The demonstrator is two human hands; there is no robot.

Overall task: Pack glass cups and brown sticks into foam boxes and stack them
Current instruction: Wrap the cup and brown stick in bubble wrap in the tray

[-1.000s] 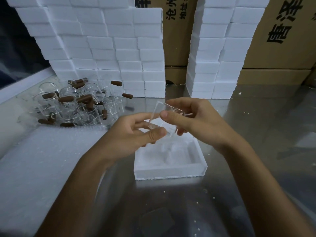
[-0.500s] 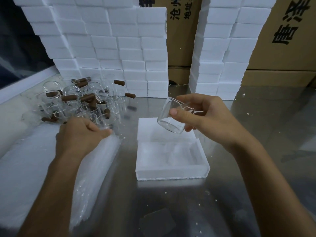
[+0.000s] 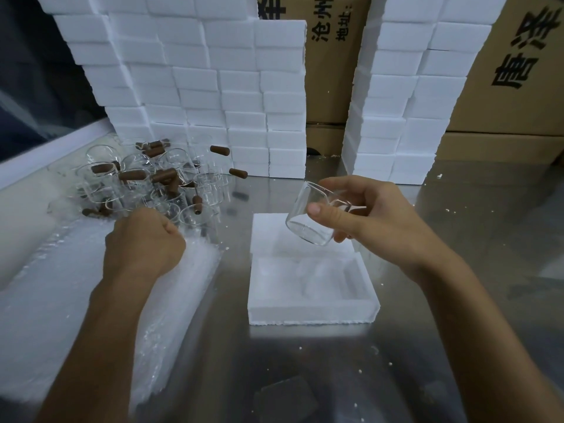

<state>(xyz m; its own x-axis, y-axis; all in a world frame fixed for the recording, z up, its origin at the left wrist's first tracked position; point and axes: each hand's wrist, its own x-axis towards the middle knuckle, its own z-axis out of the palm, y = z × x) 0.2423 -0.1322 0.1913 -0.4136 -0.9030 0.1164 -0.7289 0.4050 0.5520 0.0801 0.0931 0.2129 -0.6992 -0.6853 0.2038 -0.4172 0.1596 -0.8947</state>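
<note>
Overhead, right hand point(image 3: 378, 221) pinches tilted glass cup point(image 3: 308, 219); left hand point(image 3: 143, 239) fisted.

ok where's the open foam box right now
In the head view the open foam box sits on the metal table at centre, below the glass cup held in the right hand, right of the bubble wrap.

Two hands are in view, the left hand point(image 3: 143, 242) and the right hand point(image 3: 370, 221), and the right one holds one glass cup point(image 3: 308, 219). One open foam box point(image 3: 311, 309) lies on the tabletop point(image 3: 305, 377), with two stacks of foam boxes, the left stack point(image 3: 195, 87) and the right stack point(image 3: 412, 96), at the far edge. The heap of glass cups point(image 3: 146, 187) at far left is too tangled to count, with about ten brown sticks point(image 3: 131, 175) showing.
</note>
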